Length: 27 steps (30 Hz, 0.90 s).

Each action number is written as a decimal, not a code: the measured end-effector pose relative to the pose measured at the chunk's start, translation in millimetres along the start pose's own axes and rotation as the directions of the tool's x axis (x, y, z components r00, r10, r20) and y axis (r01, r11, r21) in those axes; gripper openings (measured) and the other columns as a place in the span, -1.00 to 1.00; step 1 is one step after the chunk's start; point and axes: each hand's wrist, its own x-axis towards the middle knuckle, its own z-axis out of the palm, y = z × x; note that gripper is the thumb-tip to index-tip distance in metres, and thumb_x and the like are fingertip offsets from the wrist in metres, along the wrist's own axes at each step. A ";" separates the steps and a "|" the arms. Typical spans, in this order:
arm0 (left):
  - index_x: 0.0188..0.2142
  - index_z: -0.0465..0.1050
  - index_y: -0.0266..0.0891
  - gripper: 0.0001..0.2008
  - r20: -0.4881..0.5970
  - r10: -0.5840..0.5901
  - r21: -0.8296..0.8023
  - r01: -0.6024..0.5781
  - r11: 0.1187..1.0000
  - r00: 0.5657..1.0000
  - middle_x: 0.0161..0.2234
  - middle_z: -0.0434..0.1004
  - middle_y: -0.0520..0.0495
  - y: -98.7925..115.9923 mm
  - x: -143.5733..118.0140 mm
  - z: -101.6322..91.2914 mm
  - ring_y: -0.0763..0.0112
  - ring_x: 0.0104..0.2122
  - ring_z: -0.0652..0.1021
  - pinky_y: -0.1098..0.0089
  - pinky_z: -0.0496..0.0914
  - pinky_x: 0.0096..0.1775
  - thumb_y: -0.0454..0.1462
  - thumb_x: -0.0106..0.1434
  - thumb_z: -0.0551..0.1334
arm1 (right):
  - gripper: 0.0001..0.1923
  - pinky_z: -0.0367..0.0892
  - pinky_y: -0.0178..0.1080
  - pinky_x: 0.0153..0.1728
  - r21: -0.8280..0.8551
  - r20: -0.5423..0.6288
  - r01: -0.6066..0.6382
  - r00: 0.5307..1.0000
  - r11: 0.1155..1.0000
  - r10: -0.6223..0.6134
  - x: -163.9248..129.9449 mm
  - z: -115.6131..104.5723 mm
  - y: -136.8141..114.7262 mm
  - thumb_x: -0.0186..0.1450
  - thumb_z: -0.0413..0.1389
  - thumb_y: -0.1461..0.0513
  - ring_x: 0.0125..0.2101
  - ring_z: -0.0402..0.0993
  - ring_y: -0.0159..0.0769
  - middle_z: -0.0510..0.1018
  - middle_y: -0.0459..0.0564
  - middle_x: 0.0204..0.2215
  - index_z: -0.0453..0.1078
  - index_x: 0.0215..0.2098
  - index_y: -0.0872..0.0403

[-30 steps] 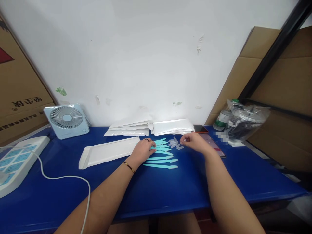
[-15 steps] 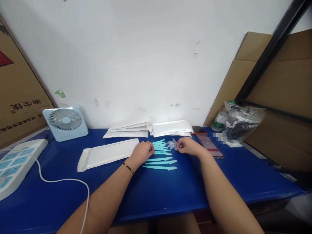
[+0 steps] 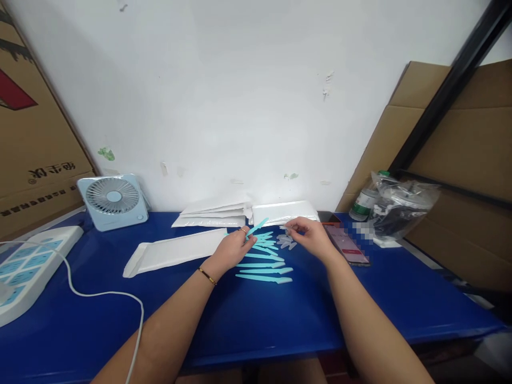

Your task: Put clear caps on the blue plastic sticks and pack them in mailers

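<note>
The left hand [image 3: 231,250] was grasping one turquoise stick [image 3: 258,226] between thumb and fingers, tilted, with its far end toward the back edge of the surface [image 3: 272,320]. The right hand [image 3: 314,238] had its thumb and fingertips pinched together, as it seemed on one small clear piece [image 3: 283,228], whose end pointed to the left.

Half a second earlier, both hands were lower, each at its own heap; now the stick was raised above the others and the clear piece was also up. In my judgement, this meant that the picking of one from each heap was done, while stick and piece were not touching yet.

Under the left hand lay the other turquoise sticks [image 3: 264,279], partly overlapping, the nearest ones in separate rows toward the front edge. The remaining clear pieces [image 3: 285,243] lay just beside them, near the right fingertips.

Farther out, a white padded envelope [image 3: 176,252] lay left of the sticks, and more envelopes [image 3: 280,212] were stacked along the back edge. A fan [image 3: 114,197] stood near the back left corner, and a phone [image 3: 348,246] lay toward the right edge.
</note>
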 end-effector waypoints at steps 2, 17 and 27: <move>-0.38 0.21 -0.19 -0.67 0.016 0.008 0.023 -0.009 1.000 1.000 -0.51 0.34 0.02 0.3 -0.2 -1.3 0.36 -0.46 0.40 0.40 0.16 -0.45 -0.05 0.33 -0.11 | -0.85 0.35 -0.28 -0.38 -0.029 -0.038 0.087 0.995 0.996 -0.088 0.2 3.8 -6.8 0.19 0.09 0.24 -0.41 0.44 -0.31 0.54 -0.02 -0.40 0.46 -0.28 0.06; -0.61 0.13 -0.22 -0.68 0.130 0.022 -0.007 -0.022 1.000 0.991 -0.60 0.24 0.04 1.5 -4.4 -4.9 0.43 -0.55 0.28 0.41 0.06 -0.50 -0.19 0.25 -0.07 | -0.84 0.35 -0.26 -0.36 0.015 0.039 0.187 0.982 0.982 -0.187 -1.4 8.4 -27.0 0.26 0.05 0.23 -0.36 0.42 -0.29 0.52 0.01 -0.35 0.47 -0.27 0.04; -0.55 0.28 -0.22 -0.65 0.162 0.050 0.040 -0.057 0.998 0.986 -0.54 0.39 -0.01 6.2 -6.2 -1.3 0.40 -0.51 0.38 0.41 0.18 -0.45 -0.15 0.28 -0.05 | -0.79 0.31 -0.31 -0.45 0.047 0.266 0.132 0.954 0.990 -0.139 -4.2 18.9 -37.0 0.24 0.04 0.22 -0.36 0.44 -0.29 0.53 0.02 -0.34 0.52 -0.24 0.01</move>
